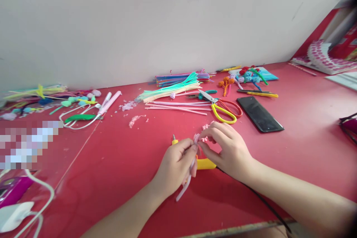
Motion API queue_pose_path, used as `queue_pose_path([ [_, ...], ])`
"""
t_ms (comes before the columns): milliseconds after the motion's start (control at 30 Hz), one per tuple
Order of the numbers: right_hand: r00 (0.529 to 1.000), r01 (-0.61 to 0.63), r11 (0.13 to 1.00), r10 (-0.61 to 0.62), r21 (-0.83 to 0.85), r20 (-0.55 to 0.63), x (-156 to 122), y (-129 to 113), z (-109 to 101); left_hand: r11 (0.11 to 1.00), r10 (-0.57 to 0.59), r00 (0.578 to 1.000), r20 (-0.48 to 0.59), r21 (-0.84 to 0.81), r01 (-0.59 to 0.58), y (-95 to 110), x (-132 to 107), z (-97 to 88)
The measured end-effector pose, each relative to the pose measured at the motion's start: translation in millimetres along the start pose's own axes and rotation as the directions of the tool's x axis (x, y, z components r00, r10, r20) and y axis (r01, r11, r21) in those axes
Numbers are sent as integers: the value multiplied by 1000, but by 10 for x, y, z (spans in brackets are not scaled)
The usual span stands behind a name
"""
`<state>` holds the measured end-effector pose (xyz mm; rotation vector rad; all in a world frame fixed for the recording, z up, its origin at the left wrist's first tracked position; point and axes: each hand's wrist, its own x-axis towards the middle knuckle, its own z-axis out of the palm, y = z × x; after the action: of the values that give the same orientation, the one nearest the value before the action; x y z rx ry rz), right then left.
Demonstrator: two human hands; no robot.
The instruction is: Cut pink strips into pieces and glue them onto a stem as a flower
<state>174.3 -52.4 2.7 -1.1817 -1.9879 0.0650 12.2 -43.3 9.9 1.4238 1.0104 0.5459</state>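
My left hand (177, 163) pinches a pale pink pipe cleaner (183, 189) over the front middle of the table. Its straight tail hangs below my fingers, and a curled pink part (196, 137) sticks up above them. From the right, my right hand (230, 145) meets it, thumb and forefinger closed on that curled part; the exact contact is partly hidden. Beneath my hands lies a yellow glue gun (206, 164) with a metal tip and a black cord, mostly covered. Small pink trimmings (205, 130) lie just behind my fingertips.
Scissors (223, 109), pliers (205, 95) and a black phone (260, 114) lie beyond my hands. Behind are loose pink stems (178, 107), bundled pipe cleaners (173, 88) and finished flowers (248, 76). A pink corded tool (110, 103) lies left. A white panel (167, 26) closes the back.
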Motion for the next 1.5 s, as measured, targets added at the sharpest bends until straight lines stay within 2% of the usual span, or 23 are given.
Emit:
queue_pose_path([
  [1500, 999, -38, 999, 38, -7, 24, 3, -37, 2, 1000, 21, 1000, -16, 10, -20, -48, -8, 11],
])
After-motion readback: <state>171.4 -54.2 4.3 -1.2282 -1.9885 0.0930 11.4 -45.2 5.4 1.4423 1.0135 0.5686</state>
